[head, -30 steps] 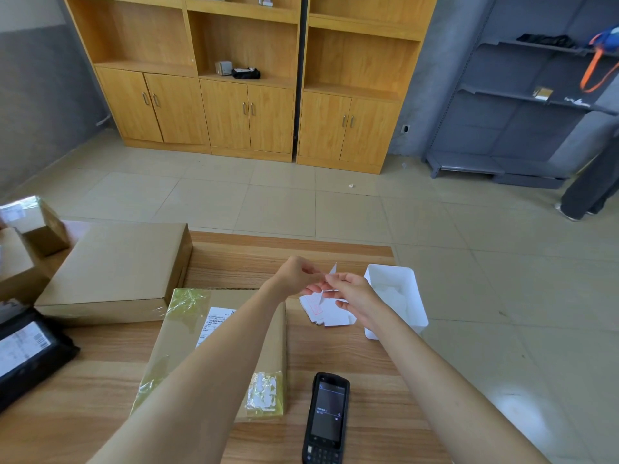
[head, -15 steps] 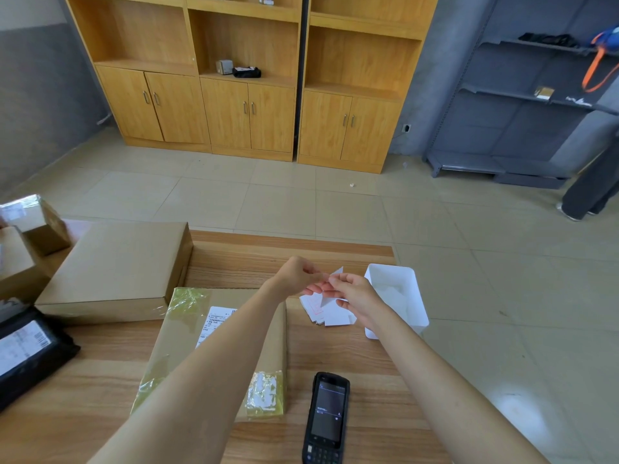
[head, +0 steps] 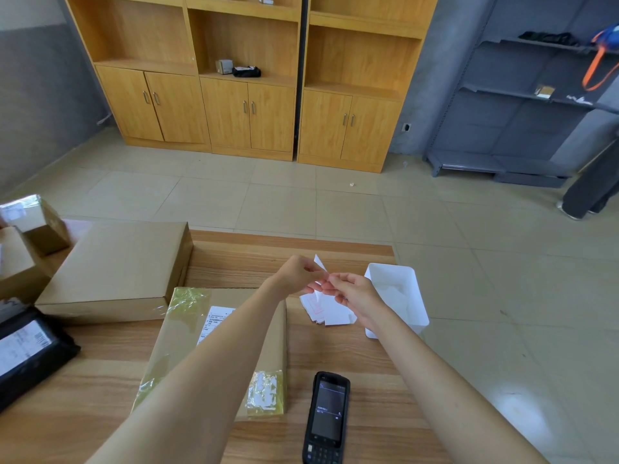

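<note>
paper slip (head: pixel 320 263), long axis upright, tip up

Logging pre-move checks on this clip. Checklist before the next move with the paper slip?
1. Grip on the slip: ok, left hand and right hand both pinch it above the table.
2. Backing separated: cannot tell, the hands cover that edge.
3. Reach to the box: ok, it lies taped under the left forearm.
4. Spare slips: ok, piled on the table below the hands.
5. Reach to the tray: ok, it stands just right of the right hand.
6. Scanner out of the way: ok, it lies at the table's near edge, apart from the hands.
</note>
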Available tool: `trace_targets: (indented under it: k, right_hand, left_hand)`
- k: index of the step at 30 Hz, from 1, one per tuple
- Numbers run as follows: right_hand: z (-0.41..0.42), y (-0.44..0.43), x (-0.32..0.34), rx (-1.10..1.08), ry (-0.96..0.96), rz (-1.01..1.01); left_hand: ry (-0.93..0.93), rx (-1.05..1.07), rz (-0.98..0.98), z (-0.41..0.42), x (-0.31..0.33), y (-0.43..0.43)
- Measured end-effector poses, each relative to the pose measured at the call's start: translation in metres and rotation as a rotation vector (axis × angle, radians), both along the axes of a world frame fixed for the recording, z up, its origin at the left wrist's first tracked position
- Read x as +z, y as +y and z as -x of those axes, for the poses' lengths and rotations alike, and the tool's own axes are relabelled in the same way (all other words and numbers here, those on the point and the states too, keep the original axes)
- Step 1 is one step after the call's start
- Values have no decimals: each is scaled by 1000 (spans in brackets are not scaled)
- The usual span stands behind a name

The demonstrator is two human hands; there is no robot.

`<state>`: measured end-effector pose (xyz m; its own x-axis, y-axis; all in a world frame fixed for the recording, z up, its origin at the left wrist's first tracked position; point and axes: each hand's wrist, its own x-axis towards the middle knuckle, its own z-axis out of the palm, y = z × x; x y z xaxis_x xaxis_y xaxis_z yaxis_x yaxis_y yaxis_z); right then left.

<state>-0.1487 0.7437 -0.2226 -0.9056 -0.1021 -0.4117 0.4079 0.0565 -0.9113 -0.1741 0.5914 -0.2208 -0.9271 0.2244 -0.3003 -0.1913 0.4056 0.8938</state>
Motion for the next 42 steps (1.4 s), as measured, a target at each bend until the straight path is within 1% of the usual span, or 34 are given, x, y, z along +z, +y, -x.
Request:
trace_targets:
  k: [5, 10, 16, 21, 26, 35, 42]
  right_hand:
    - [0, -1, 0, -33, 11, -13]
    - [1, -6, -2, -69, 36, -78]
    - [3, -11, 1, -4, 31, -173]
    - [2, -11, 0, 45, 32, -232]
    - [2, -7, -4, 41, 29, -266]
    - [1, 3, -9, 20, 19, -279]
    - [1, 7, -10, 21, -2, -272]
  left_hand:
    - [10, -3, 27, 1, 0, 3]
    - [15, -3, 42, 1, -1, 4]
    - [9, 3, 37, 0, 0, 5]
    - [17, -21, 78, -3, 2, 7]
    - [10, 42, 110, 1, -2, 2]
    - [16, 88, 197, 3, -1, -9]
    - [29, 127, 229, 4, 0, -16]
